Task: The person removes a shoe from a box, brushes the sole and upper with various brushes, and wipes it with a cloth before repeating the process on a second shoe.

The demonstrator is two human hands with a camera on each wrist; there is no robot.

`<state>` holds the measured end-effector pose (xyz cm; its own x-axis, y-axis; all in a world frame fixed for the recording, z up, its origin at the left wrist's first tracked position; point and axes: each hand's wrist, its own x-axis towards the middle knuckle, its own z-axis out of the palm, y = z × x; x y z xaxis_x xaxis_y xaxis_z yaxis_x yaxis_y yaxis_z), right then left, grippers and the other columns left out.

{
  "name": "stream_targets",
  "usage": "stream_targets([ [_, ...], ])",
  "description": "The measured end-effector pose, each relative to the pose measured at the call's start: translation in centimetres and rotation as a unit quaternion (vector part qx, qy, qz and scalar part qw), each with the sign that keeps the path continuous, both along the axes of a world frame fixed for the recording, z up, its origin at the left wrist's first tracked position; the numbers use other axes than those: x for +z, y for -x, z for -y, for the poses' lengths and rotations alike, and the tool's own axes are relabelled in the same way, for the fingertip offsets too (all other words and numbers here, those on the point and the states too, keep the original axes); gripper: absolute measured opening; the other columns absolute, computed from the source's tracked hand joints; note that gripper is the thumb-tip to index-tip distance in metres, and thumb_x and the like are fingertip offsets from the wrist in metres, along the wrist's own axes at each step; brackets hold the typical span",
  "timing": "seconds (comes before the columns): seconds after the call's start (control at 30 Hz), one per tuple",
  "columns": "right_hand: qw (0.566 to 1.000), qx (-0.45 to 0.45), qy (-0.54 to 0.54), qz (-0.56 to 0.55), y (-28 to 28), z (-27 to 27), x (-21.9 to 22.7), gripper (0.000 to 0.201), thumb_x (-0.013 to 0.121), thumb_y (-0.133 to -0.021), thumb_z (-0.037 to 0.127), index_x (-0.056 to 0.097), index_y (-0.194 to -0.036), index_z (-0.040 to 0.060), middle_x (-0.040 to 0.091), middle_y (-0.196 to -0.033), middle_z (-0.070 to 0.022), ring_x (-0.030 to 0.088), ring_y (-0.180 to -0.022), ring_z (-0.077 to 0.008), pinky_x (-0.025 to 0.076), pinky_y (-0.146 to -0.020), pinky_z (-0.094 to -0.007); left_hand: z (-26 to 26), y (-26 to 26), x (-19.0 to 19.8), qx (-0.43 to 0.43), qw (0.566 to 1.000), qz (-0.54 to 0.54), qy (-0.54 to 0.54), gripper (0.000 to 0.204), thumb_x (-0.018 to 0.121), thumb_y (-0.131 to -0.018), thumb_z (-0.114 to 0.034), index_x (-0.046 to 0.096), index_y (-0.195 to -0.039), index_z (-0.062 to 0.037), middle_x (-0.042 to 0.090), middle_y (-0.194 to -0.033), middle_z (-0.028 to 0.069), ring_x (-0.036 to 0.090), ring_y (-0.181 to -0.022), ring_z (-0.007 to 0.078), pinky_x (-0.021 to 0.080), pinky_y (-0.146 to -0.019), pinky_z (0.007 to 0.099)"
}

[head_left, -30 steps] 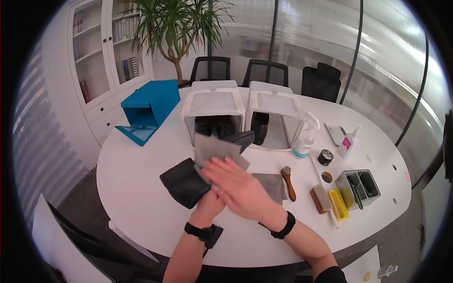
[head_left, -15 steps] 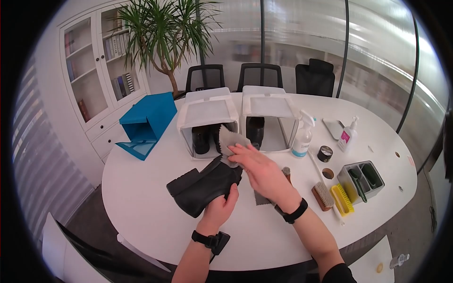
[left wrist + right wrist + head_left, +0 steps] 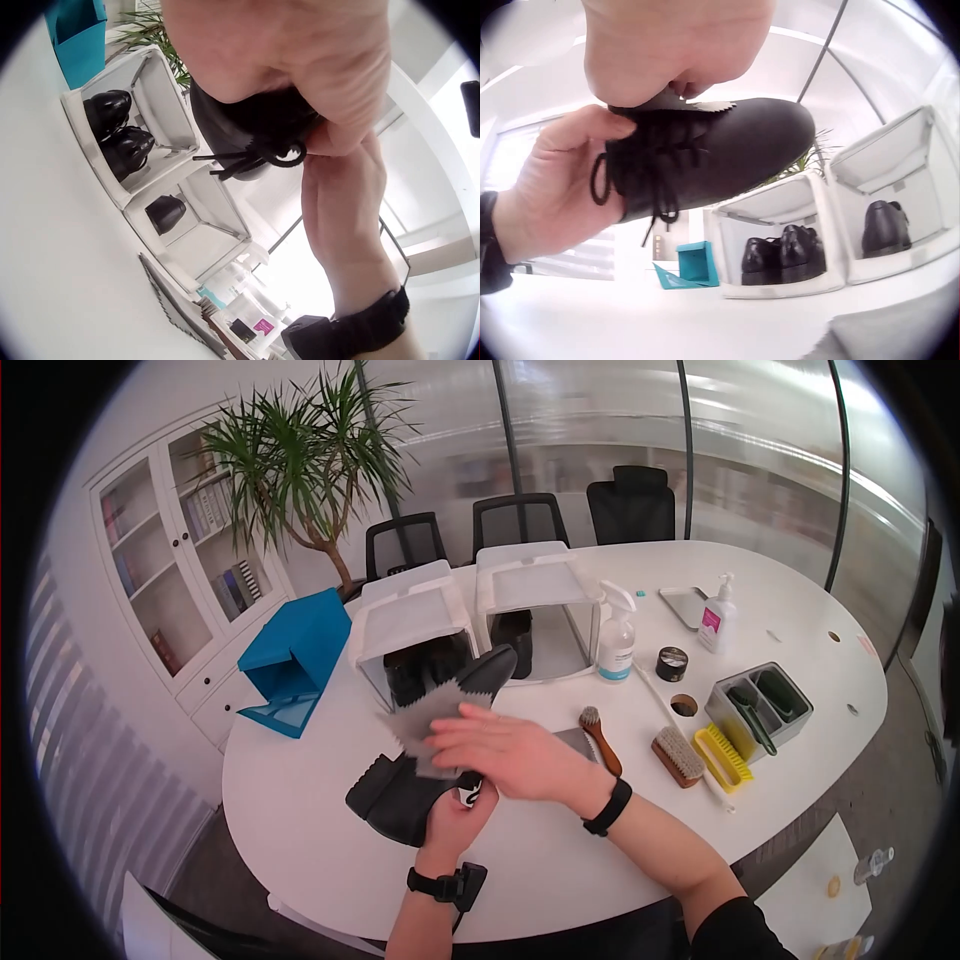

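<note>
A black lace-up shoe (image 3: 405,812) is raised over the table, its sole side facing up-left and its toe pointing toward the boxes. My left hand (image 3: 458,825) grips it from below near the ankle opening; the laces hang loose in both wrist views. A grey cloth (image 3: 432,722) with zigzag edges lies against the middle of the shoe. My right hand (image 3: 522,756) holds this cloth, its fingers laid across it and the shoe, while part of the cloth sticks out past the fingertips. In the right wrist view, the shoe's dark upper (image 3: 761,142) shows below the cloth.
Two white open-front boxes (image 3: 415,622) hold black shoes (image 3: 804,251) behind my hands. An open teal box (image 3: 300,645) stands left. To the right are a spray bottle (image 3: 616,645), a tin (image 3: 672,663), brushes (image 3: 678,758), another grey cloth (image 3: 578,742) and a grey caddy (image 3: 770,695).
The right hand and cloth have moved from near the toe back to the middle of the shoe. The left hand keeps its grip, and the shoe has tilted. The head view has turned right.
</note>
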<state>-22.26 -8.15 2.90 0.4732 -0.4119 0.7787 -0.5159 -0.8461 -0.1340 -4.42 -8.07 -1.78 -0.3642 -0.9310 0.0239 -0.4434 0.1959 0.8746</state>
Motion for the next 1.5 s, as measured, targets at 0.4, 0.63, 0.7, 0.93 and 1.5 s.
stream_targets([
  [0.4, 0.94, -0.326, 0.089, 0.039, 7.7, 3.2, -0.2, 0.05, 0.056, -0.079, -0.013, 0.063, -0.124, 0.0075, 0.067, -0.133, -0.0117, 0.055, -0.137, -0.0313, 0.04, -0.121, -0.05, 0.9, 0.1, -2.1, -0.085, 0.928, -0.362, -0.018, 0.031, 0.057, -0.093, 0.003, 0.065, -0.123, 0.0085, 0.068, -0.124, 0.0118, 0.064, -0.112, 0.0153, 0.049, -0.093, 0.0288],
  [0.63, 0.874, -0.305, -0.123, 0.356, 6.1, 1.3, 1.5, 0.033, 0.053, -0.107, 0.02, 0.057, -0.136, 0.0041, 0.071, -0.119, -0.0195, 0.07, -0.097, -0.0367, 0.054, -0.083, -0.043, 0.8, 0.2, -1.8, -0.074, 0.798, -0.589, -0.103, 0.026, 0.058, -0.088, -0.001, 0.067, -0.113, 0.0047, 0.071, -0.118, 0.0117, 0.067, -0.108, 0.0215, 0.051, -0.088, 0.0307],
  [0.7, 0.931, -0.256, 0.036, 0.257, 3.3, 2.5, -0.3, 0.033, 0.066, -0.099, 0.02, 0.065, -0.129, 0.0053, 0.068, -0.13, -0.0202, 0.064, -0.119, -0.0391, 0.052, -0.099, -0.047, 0.2, 0.6, -1.3, -0.08, 0.788, -0.597, -0.125, 0.029, 0.057, -0.088, -0.003, 0.066, -0.115, 0.0002, 0.069, -0.125, 0.0098, 0.063, -0.116, 0.0208, 0.049, -0.091, 0.0315],
  [0.93, 0.977, -0.19, 0.036, 0.093, 0.7, 0.5, -0.1, 0.029, 0.07, -0.096, 0.018, 0.07, -0.123, 0.0094, 0.065, -0.14, -0.0086, 0.05, -0.14, -0.0361, 0.041, -0.115, -0.0515, 1.2, -0.5, -1.7, -0.093, 0.715, -0.669, -0.177, 0.039, 0.056, -0.088, -0.01, 0.065, -0.126, -0.0046, 0.067, -0.134, 0.0057, 0.061, -0.124, 0.0176, 0.049, -0.098, 0.0322],
  [1.5, 0.968, -0.203, 0.145, 0.012, 3.0, 2.6, 0.9, 0.021, 0.076, -0.09, 0.017, 0.071, -0.108, 0.0067, 0.073, -0.117, -0.0026, 0.065, -0.123, -0.0285, 0.048, -0.112, -0.0483, 0.7, 1.0, -0.8, -0.126, 0.727, -0.642, -0.206, 0.051, 0.047, -0.106, -0.018, 0.044, -0.15, 0.0071, 0.056, -0.15, 0.0162, 0.054, -0.139, 0.027, 0.04, -0.119, 0.0403],
])
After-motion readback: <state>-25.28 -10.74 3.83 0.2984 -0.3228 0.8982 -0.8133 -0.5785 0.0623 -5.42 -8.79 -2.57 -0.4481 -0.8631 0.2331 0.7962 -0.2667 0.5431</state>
